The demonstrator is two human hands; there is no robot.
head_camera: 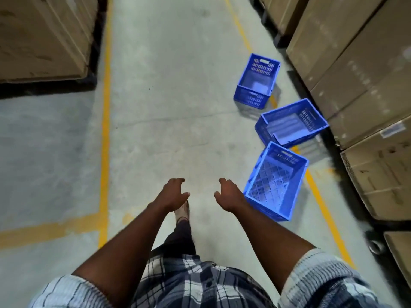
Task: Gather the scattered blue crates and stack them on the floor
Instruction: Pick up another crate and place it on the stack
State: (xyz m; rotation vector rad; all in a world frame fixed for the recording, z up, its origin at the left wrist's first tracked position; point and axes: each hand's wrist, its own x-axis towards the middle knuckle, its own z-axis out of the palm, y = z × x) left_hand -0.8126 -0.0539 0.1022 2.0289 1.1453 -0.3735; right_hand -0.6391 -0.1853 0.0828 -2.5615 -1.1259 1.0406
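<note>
Head view: left hand point(172, 194) and right hand point(229, 196) loosely curled, empty, near nearest blue crate point(275, 181)

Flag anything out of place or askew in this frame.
The far crate, middle crate and near crate sit unstacked across the yellow floor line, each turned a different way beside the cardboard boxes. Nothing looks damaged or spilled.
</note>
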